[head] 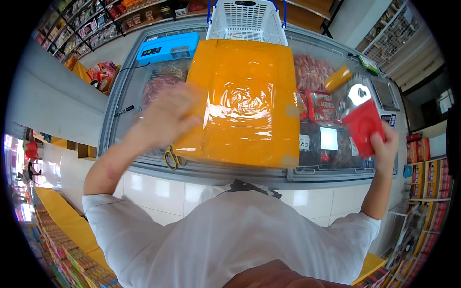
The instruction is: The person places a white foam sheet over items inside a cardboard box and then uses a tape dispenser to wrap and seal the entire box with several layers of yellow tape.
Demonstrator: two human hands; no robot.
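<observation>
A large orange-yellow box [248, 72], wrapped in glossy clear tape, sits on the glass-topped chest freezer [216, 173] before me. My left hand [165, 111] is blurred at the box's left side, fingers apart with nothing seen in them; whether it touches the box I cannot tell. On the right, my right hand [387, 144] grips a flat red packet [364, 127] above the freezer's right end. Left of that packet lie red printed food pouches [321, 107] in clear plastic. Yellow-handled scissors [172, 159] poke out by the box's near left corner.
Behind the box stands a white plastic basket [248, 18] with blue handles. A blue vacuum sealer [167, 48] with a cord is at back left, a black marker [124, 111] nearer. Right lie a yellow roll [338, 78] and a flat scale-like device [385, 94]. Stocked shelves [430, 180] surround me.
</observation>
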